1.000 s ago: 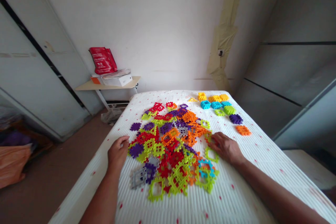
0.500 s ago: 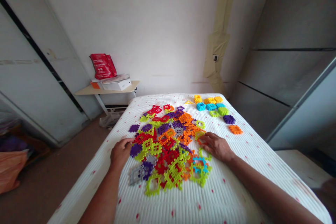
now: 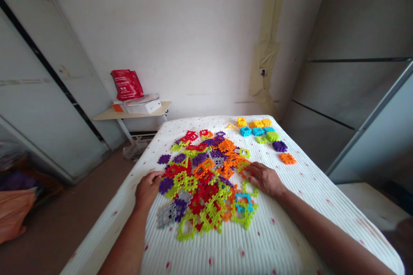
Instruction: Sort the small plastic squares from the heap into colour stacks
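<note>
A loose heap of flat plastic interlocking tiles (image 3: 206,180) in red, lime, purple, orange, grey and cyan lies on a white ribbed mattress (image 3: 290,232). My left hand (image 3: 147,189) rests at the heap's left edge, fingers curled, touching a purple tile. At the heap's right edge my right hand (image 3: 264,178) lies palm down, its fingertips on orange and lime tiles. I cannot make out whether either hand grips a piece. Farther back right, small stacks of tiles (image 3: 258,131) sit sorted by colour: yellow, cyan, lime, purple and orange.
A small side table (image 3: 129,114) left of the mattress carries a red bag (image 3: 127,84) and a white box. Grey cabinet panels stand at left and right. An orange bag (image 3: 13,210) lies on the brown floor at far left.
The view has tilted up and shifted slightly. My right hand has slid a little left into the heap's edge. My left hand has stayed at the left edge.
</note>
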Motion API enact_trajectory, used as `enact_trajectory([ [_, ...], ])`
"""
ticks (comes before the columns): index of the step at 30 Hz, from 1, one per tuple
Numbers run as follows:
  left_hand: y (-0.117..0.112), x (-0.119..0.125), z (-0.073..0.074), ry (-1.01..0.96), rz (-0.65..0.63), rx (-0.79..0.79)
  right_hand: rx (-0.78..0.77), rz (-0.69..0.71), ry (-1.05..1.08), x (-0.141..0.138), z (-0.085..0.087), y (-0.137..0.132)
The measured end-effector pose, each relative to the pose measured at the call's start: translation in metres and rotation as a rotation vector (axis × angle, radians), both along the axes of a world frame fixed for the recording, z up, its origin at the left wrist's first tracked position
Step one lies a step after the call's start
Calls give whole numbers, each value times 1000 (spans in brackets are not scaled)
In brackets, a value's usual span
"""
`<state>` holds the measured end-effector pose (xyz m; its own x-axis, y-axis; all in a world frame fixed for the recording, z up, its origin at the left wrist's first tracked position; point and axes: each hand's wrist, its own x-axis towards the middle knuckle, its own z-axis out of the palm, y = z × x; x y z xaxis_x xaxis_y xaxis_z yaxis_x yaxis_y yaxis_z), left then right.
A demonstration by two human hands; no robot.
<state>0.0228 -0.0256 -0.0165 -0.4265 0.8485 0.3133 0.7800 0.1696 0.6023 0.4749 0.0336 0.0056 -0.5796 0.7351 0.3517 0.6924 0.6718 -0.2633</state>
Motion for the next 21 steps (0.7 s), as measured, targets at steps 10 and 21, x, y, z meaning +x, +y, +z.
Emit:
enact_trajectory([
  [10,1,-2,-1,6,-3,-19,-31,5,46,0,0,3],
  [21,2,-1,1,13,24,-14,-42,-17,78,0,-2,5],
])
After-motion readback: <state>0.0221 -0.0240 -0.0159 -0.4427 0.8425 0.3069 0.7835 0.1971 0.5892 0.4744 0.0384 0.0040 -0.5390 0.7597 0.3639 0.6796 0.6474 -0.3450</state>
